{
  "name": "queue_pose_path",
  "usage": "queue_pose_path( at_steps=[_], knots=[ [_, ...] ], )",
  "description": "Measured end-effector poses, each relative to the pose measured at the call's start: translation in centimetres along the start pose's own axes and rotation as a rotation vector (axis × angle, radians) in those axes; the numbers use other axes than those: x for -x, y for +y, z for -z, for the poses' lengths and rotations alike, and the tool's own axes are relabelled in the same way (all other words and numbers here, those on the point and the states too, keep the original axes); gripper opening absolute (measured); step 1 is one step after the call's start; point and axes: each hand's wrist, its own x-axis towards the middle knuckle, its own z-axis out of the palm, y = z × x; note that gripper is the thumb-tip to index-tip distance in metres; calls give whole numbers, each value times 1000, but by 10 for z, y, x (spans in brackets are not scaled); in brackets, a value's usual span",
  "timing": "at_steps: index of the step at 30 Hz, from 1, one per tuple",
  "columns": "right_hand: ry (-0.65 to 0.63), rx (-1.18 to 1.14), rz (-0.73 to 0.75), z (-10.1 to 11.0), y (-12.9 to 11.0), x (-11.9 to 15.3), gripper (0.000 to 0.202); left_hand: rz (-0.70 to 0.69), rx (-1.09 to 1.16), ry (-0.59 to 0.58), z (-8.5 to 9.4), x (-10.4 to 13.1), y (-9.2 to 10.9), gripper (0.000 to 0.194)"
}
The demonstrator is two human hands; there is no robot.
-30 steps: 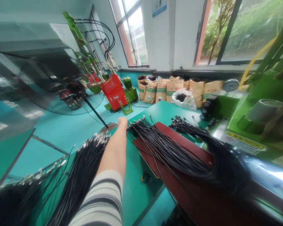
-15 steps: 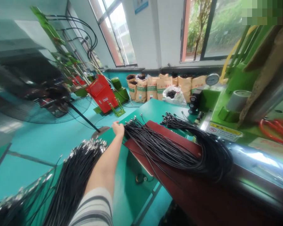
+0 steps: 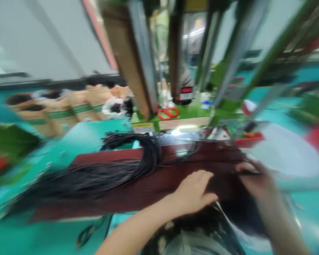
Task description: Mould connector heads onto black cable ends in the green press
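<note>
My left hand is over the front part of a dark red board, fingers stretched out and thumb apart, with nothing in it. At the board's right end, my right hand is blurred, its fingers curled together in a pinch. What they hold, if anything, I cannot make out. A thick bundle of black cables lies on the left part of the board and bends back at the middle. Its shiny ends hang past the board's left edge. Thin dark strands run rightward from the bend.
Behind the board stands a green machine with upright posts; orange-handled scissors and a dark bottle rest on it. A red tray is at the right, beside a whitish surface. Paper sacks line the wall at the left.
The view has swung right. My left hand has left the cable ends and is now over the board. My right hand has come into view.
</note>
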Motion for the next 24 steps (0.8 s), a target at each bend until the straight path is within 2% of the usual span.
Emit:
queue_pose_path(
  at_steps=[1, 3, 7, 10, 15, 20, 24],
  knots=[
    [15, -39, -8, 12, -11, 5, 17, 30, 9, -20, -10, -17, 1, 51],
    [-37, -168, -109, 22, -20, 10, 22, 86, 28, -36, -27, -47, 3, 43],
    [-170, -233, -146, 25, -16, 11, 39, 123, 27, -38, -44, -75, 5, 19],
    [-226, -216, -147, 31, -11, 14, 33, 135, 38, -11, -47, -81, 8, 13],
    [-217, -47, -98, 39, -9, 21, 7, 156, 96, 78, -47, -83, 12, 15],
    [-193, 97, 36, 33, -9, 24, 14, 138, 125, 50, -47, -82, 10, 22],
    [-177, 160, 37, 34, -4, 18, 11, 200, 178, 10, -44, -84, 6, 20]
  ],
)
